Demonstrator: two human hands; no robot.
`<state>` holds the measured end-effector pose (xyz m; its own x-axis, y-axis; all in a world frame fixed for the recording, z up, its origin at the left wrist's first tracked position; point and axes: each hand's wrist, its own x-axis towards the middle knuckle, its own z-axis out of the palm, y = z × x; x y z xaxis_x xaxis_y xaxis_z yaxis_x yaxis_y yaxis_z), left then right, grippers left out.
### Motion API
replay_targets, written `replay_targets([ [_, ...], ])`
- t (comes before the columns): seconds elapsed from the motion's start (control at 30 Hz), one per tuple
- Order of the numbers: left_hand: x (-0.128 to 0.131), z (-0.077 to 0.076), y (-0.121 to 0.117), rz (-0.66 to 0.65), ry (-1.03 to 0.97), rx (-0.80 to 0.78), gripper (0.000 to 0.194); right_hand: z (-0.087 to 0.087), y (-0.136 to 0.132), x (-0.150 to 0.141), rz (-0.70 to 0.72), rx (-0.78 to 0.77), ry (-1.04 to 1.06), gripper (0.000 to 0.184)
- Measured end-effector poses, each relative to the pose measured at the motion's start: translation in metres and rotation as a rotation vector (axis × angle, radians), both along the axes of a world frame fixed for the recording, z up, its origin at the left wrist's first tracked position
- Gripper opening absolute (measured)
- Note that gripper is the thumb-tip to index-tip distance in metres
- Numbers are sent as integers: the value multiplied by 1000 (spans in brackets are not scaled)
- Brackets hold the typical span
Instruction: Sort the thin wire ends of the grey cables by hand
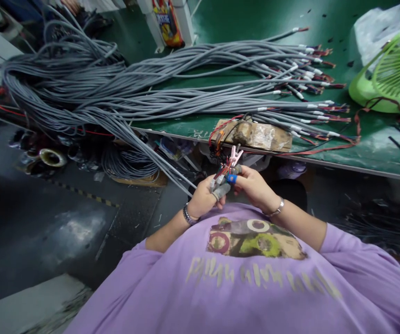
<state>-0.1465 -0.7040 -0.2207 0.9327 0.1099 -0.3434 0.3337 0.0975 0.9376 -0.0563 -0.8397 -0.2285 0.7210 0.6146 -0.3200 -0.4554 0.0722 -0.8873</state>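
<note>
My left hand [205, 195] is closed round the ends of several grey cables [172, 172] that come down from the bench. Coloured wires [222, 170] fan out of the cable ends between my two hands. My right hand [254, 185] is pinched at those wires, with a blue wrap on one finger and grey covers on other fingertips. Just beyond the fingers stands a pink clip [235, 156]; whether my hand touches it I cannot tell. A taped wooden block [255, 134] lies at the bench edge, with red and black leads beside it.
A large bundle of grey cables [186, 102] covers the green bench [235, 18], stripped ends to the right. A green fan [395, 69] and a plastic bag [377, 28] are at the right. Below the bench lie a cable coil [130, 164] and tape rolls [52, 157].
</note>
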Motion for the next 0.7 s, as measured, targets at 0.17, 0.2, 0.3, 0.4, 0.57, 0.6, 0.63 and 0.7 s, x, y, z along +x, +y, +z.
replay_targets([
  [0.17,4,-5,-3,115,3,-59,44,-2,-2,-2,-42,70,131,32],
  [0.2,5,-7,-4,140,-9,-88,44,-3,-3,-2,-45,80,117,30],
  [0.3,9,-10,-5,218,-38,-159,45,-6,-7,-5,-62,75,0,26],
  [0.4,11,-9,-5,289,-57,-180,44,-9,-9,-6,-74,55,-95,28],
  [0.57,7,-10,-9,293,-85,-118,39,-7,-5,-6,28,61,-123,39],
  [0.6,6,-11,-10,274,-83,-92,38,-7,-4,-6,31,50,-133,41],
  [0.63,5,-13,-11,256,-79,-64,38,-7,-2,-5,21,32,-141,42],
  [0.7,4,-15,-12,229,-66,-14,38,-7,-1,-4,-2,-1,-142,43],
])
